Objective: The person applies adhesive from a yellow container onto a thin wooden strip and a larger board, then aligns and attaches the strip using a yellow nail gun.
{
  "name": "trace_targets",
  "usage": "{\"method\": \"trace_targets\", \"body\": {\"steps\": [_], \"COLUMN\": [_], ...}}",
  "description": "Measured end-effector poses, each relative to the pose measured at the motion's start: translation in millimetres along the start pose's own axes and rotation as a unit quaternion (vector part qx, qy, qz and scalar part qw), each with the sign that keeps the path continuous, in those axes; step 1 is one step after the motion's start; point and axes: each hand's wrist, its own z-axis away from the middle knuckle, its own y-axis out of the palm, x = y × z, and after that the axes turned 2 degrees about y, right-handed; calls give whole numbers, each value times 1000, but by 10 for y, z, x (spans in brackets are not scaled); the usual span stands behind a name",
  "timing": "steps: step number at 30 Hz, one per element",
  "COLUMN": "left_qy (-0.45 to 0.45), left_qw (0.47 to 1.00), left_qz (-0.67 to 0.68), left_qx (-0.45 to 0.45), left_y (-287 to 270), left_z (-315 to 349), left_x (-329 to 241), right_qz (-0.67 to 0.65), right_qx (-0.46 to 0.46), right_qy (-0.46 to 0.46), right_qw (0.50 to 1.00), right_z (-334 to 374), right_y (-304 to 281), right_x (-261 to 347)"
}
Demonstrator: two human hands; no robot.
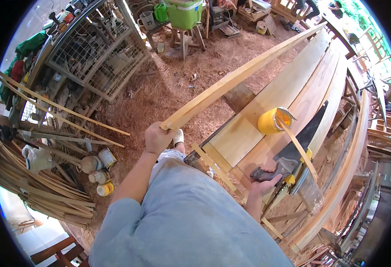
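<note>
My left hand (159, 138) is closed round the near end of a long, pale wooden plank (231, 82), which slants away to the far right. Fingers of my right hand (266, 181) go through the dark grip of a hand saw (304, 133). Its black blade points away over the boards. Beside the blade, on the wide planed boards (249, 133), stands a yellow can (270, 122) with orange contents. A thin wood strip (300, 149) runs from the can toward the near right.
Long timbers (342, 178) lie at the right. A wire-mesh rack (97, 49) stands at the far left, above bent wood strips (48, 191) and several paint tins (99, 176). Beyond, a green cooler (184, 14) sits on a wooden stool (186, 40). Shavings cover the floor (177, 80).
</note>
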Motion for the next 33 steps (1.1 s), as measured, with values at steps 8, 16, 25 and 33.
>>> {"method": "trace_targets", "body": {"steps": [8,16,25,33], "left_qy": [55,-102,-98,-119], "left_qw": [974,962,962,961], "left_qz": [122,203,221,228], "left_qx": [-183,150,124,102], "left_y": [-547,-552,-488,-266], "left_z": [-136,-503,-426,-553], "left_x": [-123,-134,4,-272], "right_qz": [12,1,-65,-92], "right_qx": [14,18,33,19], "right_qy": [-9,-6,-15,-25], "right_qw": [1000,1000,997,995], "right_z": [55,-24,8,-4], "right_y": [48,49,46,-70], "right_x": [43,37,24,-10]}}
